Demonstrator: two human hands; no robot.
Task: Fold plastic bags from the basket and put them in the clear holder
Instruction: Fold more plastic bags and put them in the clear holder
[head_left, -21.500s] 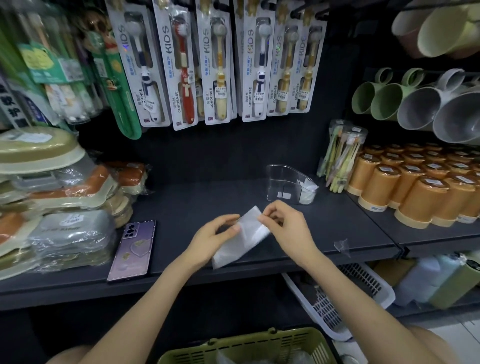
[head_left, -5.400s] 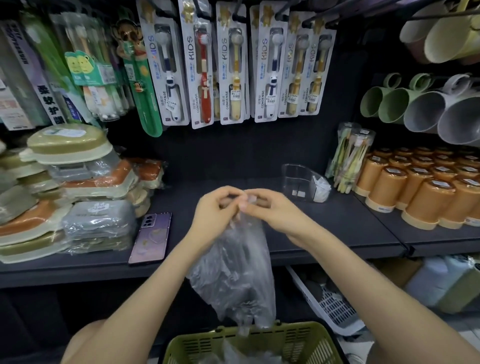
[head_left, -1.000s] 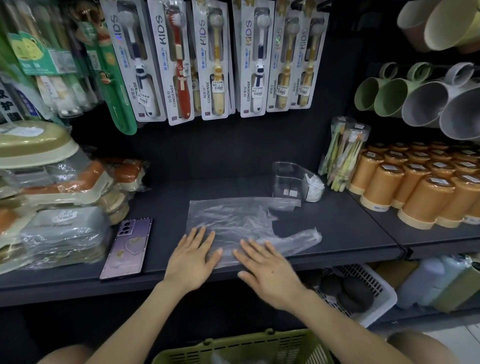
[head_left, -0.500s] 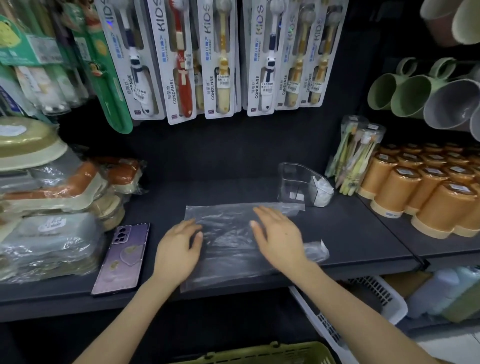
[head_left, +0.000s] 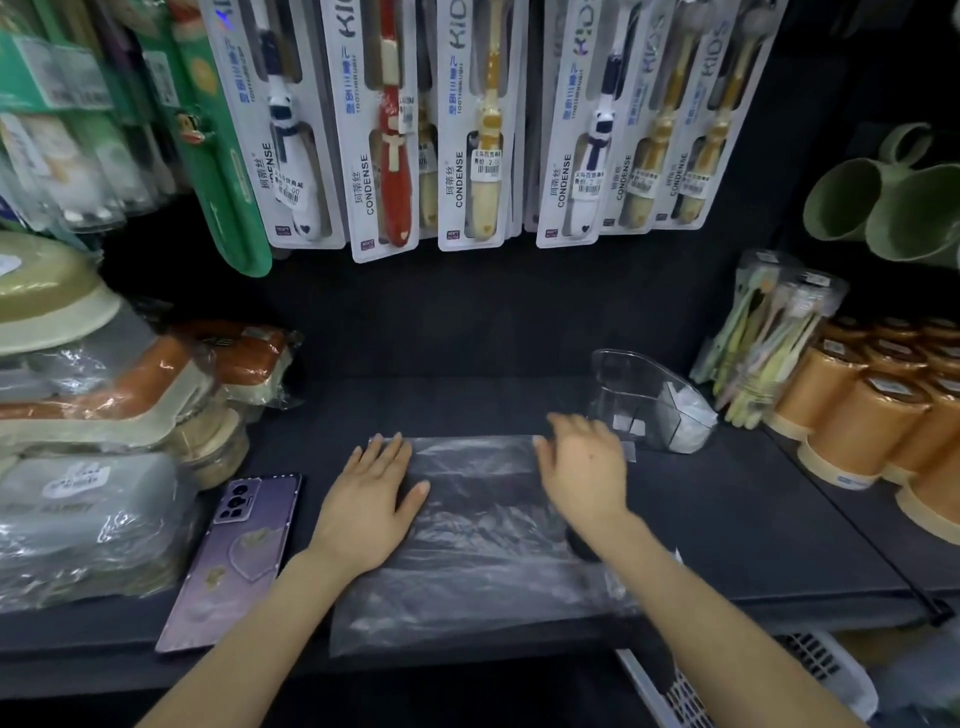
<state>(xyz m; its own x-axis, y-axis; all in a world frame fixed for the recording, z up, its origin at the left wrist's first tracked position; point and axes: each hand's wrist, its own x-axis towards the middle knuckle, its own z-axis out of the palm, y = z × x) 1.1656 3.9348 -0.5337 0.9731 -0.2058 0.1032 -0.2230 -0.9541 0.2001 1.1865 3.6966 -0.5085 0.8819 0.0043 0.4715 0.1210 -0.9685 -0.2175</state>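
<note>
So the biggest thing here is the dark shelf (head_left: 727, 519) that the clear holder (head_left: 639, 405) sits on. The plastic bag (head_left: 483, 545) is spread out flat on it, just in front and to the left of the holder. The bag's far right corner nearly touches the holder's base, and its near edge sticks out a bit past the shelf lip.

I'd guess this bag handles like any thin film: it weighs basically nothing, it's floppy and slick on that surface, and it traps air. It's wrinkly already. My take is that you shouldn't grab it in the middle because it'll just bunch up. Pinch a corner or a straight edge, keep the other palm down as an anchor, then fold over and press the crease so it doesn't spring back.

There's a purple phone (head_left: 239, 556) lying well left of the holder, close to the bag's left edge, so mind it when sweeping.

The left hand (head_left: 371, 499) lies flat with straight fingers, pressing down on the side of the bag furthest from the holder and gripping nothing. The right hand (head_left: 584, 473) is on the bag corner nearest the holder. It's blurry, but the fingers look extended and it's not grasping anything either.

Smallest bit: a folded white bag (head_left: 685, 415) is already tucked in the holder's right end.
</note>
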